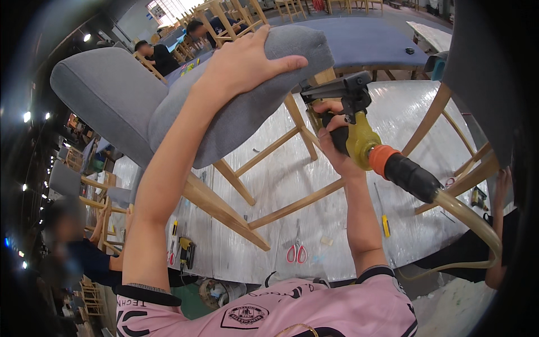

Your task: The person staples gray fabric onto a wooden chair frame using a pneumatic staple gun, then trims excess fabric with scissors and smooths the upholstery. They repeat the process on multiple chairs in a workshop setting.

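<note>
A grey upholstered chair [236, 121] with wooden legs is tilted over in front of me, its backrest [106, 92] at the left. My left hand [238, 62] lies across its seat, palm down, thumb stretched out toward the seat's edge. In my right hand [334, 135] is a pneumatic staple gun [359, 132], yellow and black, fingers wrapped round its grip. The gun's nose is close to a wooden leg under the seat's right corner; whether they touch I cannot tell. An air hose [477, 216] runs from an orange and black coupling at its rear.
The plastic-covered table [286, 196] bears red-handled scissors [296, 253], a yellow-handled screwdriver [386, 224] and another staple gun [187, 253]. A second grey chair [483, 73] stands close at the right, with a co-worker's hand [501, 188] by it. People work at the left and behind; a blue-covered table [365, 42] is beyond.
</note>
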The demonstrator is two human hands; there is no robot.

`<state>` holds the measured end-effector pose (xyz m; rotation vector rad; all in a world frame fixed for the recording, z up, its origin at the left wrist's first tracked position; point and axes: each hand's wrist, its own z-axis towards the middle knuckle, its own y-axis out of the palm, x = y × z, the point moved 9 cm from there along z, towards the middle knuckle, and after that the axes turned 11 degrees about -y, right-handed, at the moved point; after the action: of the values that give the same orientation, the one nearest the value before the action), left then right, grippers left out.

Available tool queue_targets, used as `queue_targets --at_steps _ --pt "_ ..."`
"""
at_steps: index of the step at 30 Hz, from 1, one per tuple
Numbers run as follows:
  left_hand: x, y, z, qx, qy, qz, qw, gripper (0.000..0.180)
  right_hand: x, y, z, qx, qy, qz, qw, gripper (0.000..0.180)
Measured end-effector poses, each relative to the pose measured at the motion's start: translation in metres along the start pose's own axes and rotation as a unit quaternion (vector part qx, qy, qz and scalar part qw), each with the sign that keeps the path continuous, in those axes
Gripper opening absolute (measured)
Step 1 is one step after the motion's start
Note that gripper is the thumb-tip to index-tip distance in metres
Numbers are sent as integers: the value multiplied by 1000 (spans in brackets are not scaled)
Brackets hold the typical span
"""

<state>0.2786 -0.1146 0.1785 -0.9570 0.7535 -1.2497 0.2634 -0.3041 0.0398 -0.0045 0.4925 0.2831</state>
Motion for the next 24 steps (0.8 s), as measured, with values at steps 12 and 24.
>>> queue_targets --at_steps 12,24 --pt "43 2 -70 216 104 200 950 96 -11 -18 -36 38 -44 21 998 28" --pt "64 2 -85 197 105 225 948 106 2 3 -39 -14 95 107 990 20"
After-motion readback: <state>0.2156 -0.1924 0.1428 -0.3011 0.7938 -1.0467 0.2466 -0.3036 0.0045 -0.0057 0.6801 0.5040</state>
